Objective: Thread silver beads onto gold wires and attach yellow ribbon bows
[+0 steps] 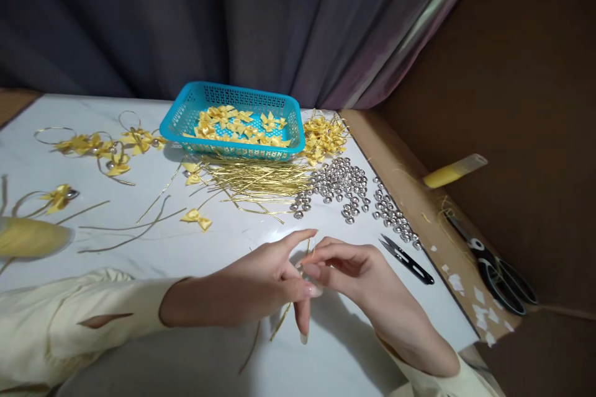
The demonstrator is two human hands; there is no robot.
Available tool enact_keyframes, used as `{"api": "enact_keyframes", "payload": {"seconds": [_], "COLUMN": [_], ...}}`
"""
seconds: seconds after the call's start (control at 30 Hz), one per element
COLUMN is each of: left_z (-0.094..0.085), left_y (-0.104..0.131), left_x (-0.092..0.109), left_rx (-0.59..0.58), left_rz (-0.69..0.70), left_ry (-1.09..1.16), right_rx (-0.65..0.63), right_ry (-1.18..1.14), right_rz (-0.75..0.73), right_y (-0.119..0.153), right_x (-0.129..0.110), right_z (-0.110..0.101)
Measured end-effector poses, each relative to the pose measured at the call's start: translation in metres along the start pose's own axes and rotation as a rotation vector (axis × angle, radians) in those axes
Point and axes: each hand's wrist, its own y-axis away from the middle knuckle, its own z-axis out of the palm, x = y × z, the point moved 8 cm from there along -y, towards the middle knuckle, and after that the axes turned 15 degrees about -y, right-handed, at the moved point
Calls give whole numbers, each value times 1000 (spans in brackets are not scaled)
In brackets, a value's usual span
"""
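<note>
Near the front of the white table, both of my hands meet over a gold cord (280, 322). My left hand (261, 279) is closed on it between thumb and fingers, with one end hanging below. My right hand (356, 270) pinches at the same cord from the right, its fingertips touching those of the left. A small shiny bit shows between the fingertips, mostly hidden. Beyond the hands lie a yellow ribbon bow (197, 219), a bundle of gold cords (261, 178) and a scatter of silver beads (342, 180).
A blue basket (179, 113) holding yellow bows stands at the back. Bow loops (84, 144) lie left, more bows (325, 136) right. Thread snips (410, 262), scissors (498, 279) and a yellow thread spool (454, 172) are at right. A blurred yellow spool-like thing (32, 237) is left.
</note>
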Motion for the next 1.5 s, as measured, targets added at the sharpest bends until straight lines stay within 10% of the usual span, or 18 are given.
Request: {"api": "enact_keyframes", "payload": {"seconds": [0.53,0.87,1.23,1.5], "left_z": [4,6,3,3], "left_y": [1,5,12,13], "left_x": [5,4,4,-2], "left_rx": [-98,-165,-189,-192], "left_rz": [65,11,31,75], "left_ry": [-88,-258,-198,47], "right_rx": [177,23,202,30], "right_ry": [-313,-679,-260,133], "right_rz": [-67,112,-50,23], "right_y": [-6,-19,-11,20], "right_x": [1,11,10,17], "right_z": [-11,-7,-36,-20]}}
